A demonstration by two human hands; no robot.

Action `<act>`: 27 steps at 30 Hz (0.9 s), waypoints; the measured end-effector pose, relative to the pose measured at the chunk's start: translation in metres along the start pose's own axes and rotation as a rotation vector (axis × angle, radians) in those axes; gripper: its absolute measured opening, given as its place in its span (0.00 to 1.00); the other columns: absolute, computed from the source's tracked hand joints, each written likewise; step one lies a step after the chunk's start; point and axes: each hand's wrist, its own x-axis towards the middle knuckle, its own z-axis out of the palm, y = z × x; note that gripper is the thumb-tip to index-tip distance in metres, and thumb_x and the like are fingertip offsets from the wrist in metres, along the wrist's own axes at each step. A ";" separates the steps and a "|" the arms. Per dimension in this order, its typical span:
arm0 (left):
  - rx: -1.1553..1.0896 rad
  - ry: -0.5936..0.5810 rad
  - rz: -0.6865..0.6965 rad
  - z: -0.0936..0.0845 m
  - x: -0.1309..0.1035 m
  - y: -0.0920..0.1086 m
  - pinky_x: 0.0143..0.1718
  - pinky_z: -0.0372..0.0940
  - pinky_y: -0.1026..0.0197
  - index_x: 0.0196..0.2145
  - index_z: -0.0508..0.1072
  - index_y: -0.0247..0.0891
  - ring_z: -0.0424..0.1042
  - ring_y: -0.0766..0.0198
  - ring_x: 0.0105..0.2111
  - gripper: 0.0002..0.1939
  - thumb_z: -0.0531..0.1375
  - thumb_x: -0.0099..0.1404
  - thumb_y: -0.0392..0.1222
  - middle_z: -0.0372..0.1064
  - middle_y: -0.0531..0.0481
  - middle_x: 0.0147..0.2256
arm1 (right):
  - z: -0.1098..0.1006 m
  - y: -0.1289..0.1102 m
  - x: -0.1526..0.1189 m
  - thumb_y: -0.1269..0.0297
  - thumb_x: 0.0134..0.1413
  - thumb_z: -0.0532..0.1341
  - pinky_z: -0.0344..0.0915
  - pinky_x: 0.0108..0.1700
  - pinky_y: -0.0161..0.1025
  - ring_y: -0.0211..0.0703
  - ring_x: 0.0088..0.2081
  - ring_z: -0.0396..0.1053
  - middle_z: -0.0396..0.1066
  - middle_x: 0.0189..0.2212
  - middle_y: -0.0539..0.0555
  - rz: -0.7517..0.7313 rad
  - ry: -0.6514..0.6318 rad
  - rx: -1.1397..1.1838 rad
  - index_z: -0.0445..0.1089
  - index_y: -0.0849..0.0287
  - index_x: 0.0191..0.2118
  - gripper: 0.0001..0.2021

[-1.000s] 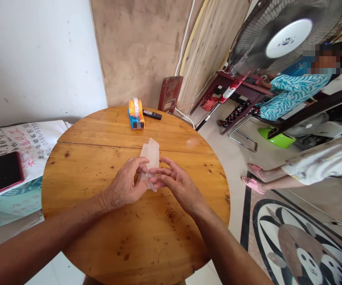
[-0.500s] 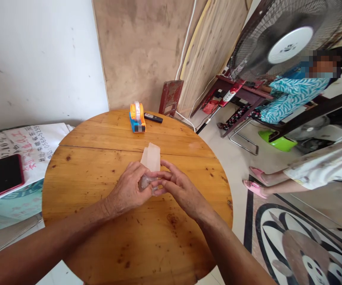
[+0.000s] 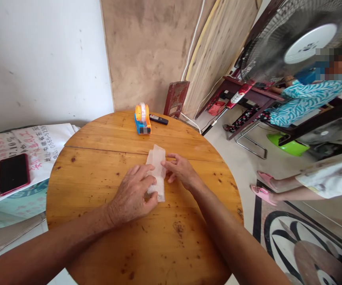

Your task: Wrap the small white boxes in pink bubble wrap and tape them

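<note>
A strip of thin, whitish, cloudy wrapping [image 3: 159, 158] lies folded lengthwise on the round wooden table [image 3: 99, 162]. Its near end looks crumpled, and whether anything is wrapped inside is hidden. My left hand [image 3: 133, 192] rests over the near left side of the strip, fingers curved and apart, thumb tip at the near end. From the right, my right hand [image 3: 181, 171] has its thumb and fingers closed at the strip's right edge, about halfway along. Beyond the strip stands an orange and blue tape dispenser [image 3: 142, 118] with a roll of clear tape.
A black remote-like object [image 3: 159, 119] lies beside the dispenser. At left, a phone [image 3: 14, 174] rests on a printed white sack [image 3: 46, 138]. A wooden chair [image 3: 176, 95] and a standing fan [image 3: 304, 43] are behind; two other people are at the right.
My hands, earlier together at the strip's near end, have moved apart. The right hand shifted farther along the right edge, the left loosened, and the near end now shows. The view swung slightly left.
</note>
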 end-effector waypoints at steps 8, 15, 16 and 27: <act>-0.027 -0.007 0.045 0.002 0.001 -0.001 0.49 0.65 0.47 0.35 0.70 0.36 0.65 0.49 0.48 0.07 0.60 0.55 0.32 0.70 0.40 0.51 | 0.009 -0.001 0.028 0.61 0.37 0.72 0.60 0.20 0.30 0.34 0.21 0.65 0.73 0.24 0.48 -0.040 -0.052 0.206 0.69 0.60 0.37 0.19; -0.031 0.016 0.061 0.001 0.001 0.000 0.49 0.65 0.47 0.36 0.70 0.37 0.65 0.49 0.48 0.08 0.59 0.55 0.32 0.71 0.41 0.49 | 0.009 -0.004 0.030 0.56 0.29 0.74 0.64 0.29 0.36 0.39 0.27 0.68 0.75 0.27 0.51 -0.028 -0.132 0.224 0.72 0.61 0.31 0.20; -0.030 0.017 0.064 0.001 0.001 0.001 0.49 0.65 0.46 0.35 0.70 0.37 0.65 0.49 0.48 0.09 0.59 0.55 0.32 0.72 0.42 0.48 | 0.009 -0.002 0.031 0.56 0.29 0.74 0.63 0.29 0.36 0.39 0.26 0.67 0.74 0.26 0.50 -0.035 -0.116 0.211 0.72 0.60 0.30 0.20; -0.082 -0.065 -0.003 0.000 0.001 0.002 0.46 0.67 0.49 0.38 0.67 0.38 0.66 0.51 0.45 0.10 0.58 0.56 0.31 0.73 0.42 0.42 | 0.016 -0.009 0.034 0.55 0.30 0.72 0.56 0.26 0.34 0.35 0.22 0.60 0.67 0.20 0.46 -0.065 -0.083 0.158 0.69 0.59 0.24 0.17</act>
